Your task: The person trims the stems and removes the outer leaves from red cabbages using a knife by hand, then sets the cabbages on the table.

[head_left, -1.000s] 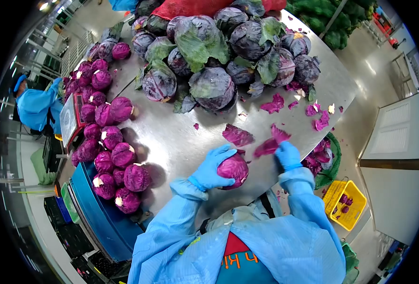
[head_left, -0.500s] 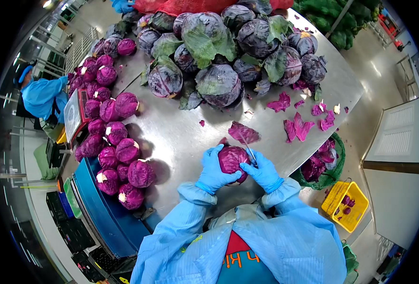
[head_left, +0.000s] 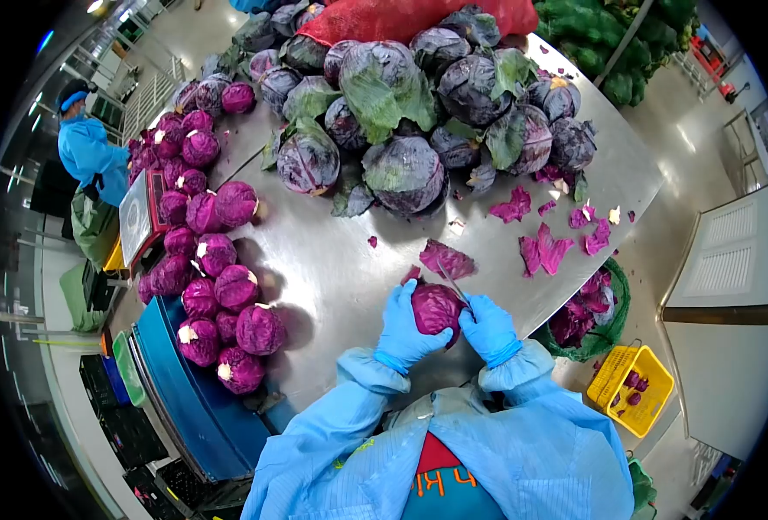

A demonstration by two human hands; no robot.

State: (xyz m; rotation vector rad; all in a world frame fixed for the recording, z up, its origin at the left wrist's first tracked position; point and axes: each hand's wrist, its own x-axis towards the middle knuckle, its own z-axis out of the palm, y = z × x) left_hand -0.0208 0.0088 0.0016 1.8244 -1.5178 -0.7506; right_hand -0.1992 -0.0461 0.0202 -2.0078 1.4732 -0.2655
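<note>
Near the front of the steel table, my gloved left hand is wrapped round the side of a peeled red cabbage. My right hand, also in a blue glove, is closed on a knife and rests against the cabbage's right side. The thin blade points up and away, past the top of the cabbage. Just beyond it lies a loose purple leaf. A smaller leaf piece shows by my left fingertips. The knife's handle is mostly hidden in my right hand.
Untrimmed cabbages are heaped at the back beside a red mesh sack. Peeled cabbages line the left, near a scale. Leaf scraps lie right. A green mesh bag and yellow basket stand beyond the edge. A co-worker stands far left.
The cabbage has turned and moved slightly right and down in my hands. My left hand has shifted a little, its fingers now pointing more upward. The co-worker stands more upright.
</note>
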